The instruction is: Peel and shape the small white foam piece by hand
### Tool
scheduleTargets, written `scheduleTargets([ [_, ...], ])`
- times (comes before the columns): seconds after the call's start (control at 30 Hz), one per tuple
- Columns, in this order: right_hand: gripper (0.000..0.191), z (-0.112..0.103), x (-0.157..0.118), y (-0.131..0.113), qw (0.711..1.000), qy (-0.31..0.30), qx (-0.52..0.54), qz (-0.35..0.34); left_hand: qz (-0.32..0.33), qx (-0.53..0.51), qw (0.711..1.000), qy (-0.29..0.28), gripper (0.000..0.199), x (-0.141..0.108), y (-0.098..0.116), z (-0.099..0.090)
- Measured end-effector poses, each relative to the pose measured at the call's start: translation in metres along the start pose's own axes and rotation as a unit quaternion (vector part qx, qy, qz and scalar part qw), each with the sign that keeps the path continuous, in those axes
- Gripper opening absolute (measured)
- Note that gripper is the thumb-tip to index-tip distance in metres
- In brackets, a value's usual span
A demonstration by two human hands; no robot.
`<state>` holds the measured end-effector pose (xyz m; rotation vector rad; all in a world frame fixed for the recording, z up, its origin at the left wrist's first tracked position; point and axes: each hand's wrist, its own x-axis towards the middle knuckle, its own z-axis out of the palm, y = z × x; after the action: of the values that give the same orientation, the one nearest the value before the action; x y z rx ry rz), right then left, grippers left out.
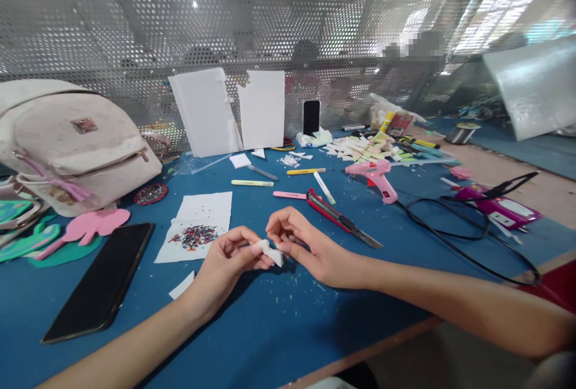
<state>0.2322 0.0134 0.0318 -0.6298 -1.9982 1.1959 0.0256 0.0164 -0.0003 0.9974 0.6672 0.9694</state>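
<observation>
Head view: left hand (231, 257) and right hand (299, 245) both pinch small white folded foam piece (271, 251), fingertips pressed together, just beside red-handled utility knife (342, 219).

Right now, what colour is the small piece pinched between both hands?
White: the small piece, held by left hand and right hand, shows best in the head view.

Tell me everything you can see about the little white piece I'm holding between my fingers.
The small white piece looks like thin foam or stiff paper, irregular in outline with a pointed, folded end. It is pinched between the fingertips of the left hand and the right hand, held just above the blue table. Its finer details are too small to tell.
</observation>
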Motion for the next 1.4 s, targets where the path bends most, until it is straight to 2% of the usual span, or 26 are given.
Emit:
scheduleTargets([
  [0.17,0.014,-0.017,0.008,0.004,0.994,0.071,-0.059,-0.058,0.006,0.002,1.0,0.012,0.017,0.0,0.0,0.002],
  [0.3,0.02,-0.064,0.037,0.01,0.97,0.172,-0.156,-0.067,0.005,0.014,1.0,0.015,0.019,0.001,0.0,0.005],
  [0.4,0.025,-0.112,0.068,0.028,0.941,0.185,-0.283,0.01,0.008,0.016,1.0,0.015,0.02,0.001,0.0,0.005],
  [0.47,0.024,-0.14,0.088,0.047,0.898,0.194,-0.385,0.093,0.007,0.02,1.0,0.015,0.02,0.0,0.0,0.005],
  [0.6,0.022,-0.172,0.121,0.089,0.868,0.198,-0.424,0.166,0.002,0.029,1.0,0.005,0.021,-0.001,-0.001,0.004],
  [0.67,0.016,-0.178,0.131,0.105,0.855,0.199,-0.44,0.189,0.0,0.033,0.999,0.0,0.02,-0.001,-0.002,0.003],
  [0.73,0.024,-0.18,0.136,0.117,0.845,0.199,-0.452,0.203,-0.004,0.036,0.999,-0.006,0.019,-0.001,-0.002,0.002],
  [0.8,0.027,-0.182,0.135,0.123,0.841,0.199,-0.46,0.203,-0.006,0.037,0.999,-0.013,0.018,-0.001,-0.003,0.001],
  [0.87,0.02,-0.185,0.131,0.124,0.841,0.204,-0.463,0.194,-0.008,0.037,0.999,-0.016,0.018,-0.001,-0.002,0.001],
  [0.97,0.017,-0.188,0.127,0.116,0.841,0.218,-0.462,0.178,0.0,0.046,0.999,-0.012,0.02,-0.002,-0.001,0.003],
  [1.1,0.017,-0.187,0.128,0.1,0.84,0.23,-0.462,0.165,0.03,0.091,0.995,0.024,0.019,-0.002,0.001,0.004],
  [1.3,0.003,-0.175,0.128,0.081,0.837,0.242,-0.466,0.156,0.066,0.117,0.987,0.086,0.023,0.0,0.002,0.004],
  [1.4,0.007,-0.164,0.129,0.064,0.851,0.237,-0.45,0.132,0.072,0.124,0.984,0.104,0.024,0.001,0.002,0.003],
])
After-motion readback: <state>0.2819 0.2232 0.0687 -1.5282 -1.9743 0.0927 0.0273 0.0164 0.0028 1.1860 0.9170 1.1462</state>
